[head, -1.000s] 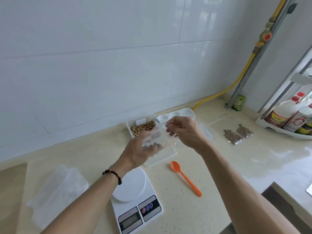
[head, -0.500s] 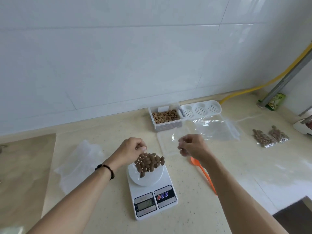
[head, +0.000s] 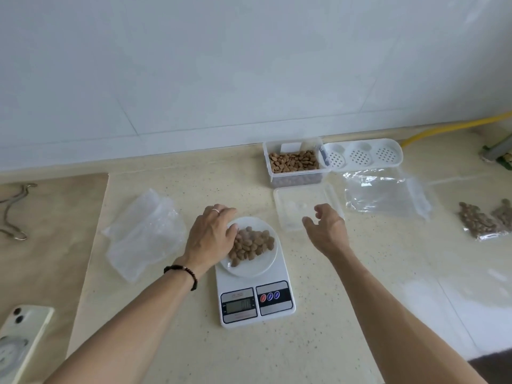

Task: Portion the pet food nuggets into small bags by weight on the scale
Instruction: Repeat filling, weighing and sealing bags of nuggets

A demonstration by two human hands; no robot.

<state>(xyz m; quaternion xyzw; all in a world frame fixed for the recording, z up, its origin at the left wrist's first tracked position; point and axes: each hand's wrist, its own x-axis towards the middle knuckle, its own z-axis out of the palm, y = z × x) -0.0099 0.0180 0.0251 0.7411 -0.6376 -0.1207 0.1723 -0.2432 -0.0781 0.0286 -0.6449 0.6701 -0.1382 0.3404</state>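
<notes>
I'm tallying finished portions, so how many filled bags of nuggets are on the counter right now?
3. One filled bag lies on the scale under the left hand; two more lie side by side at the far right edge. Others may lie out of view.

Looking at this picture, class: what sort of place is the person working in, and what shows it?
Most likely a home kitchen counter: a speckled countertop against a white tiled wall, a small digital scale, and a yellow hose along the wall.
</notes>
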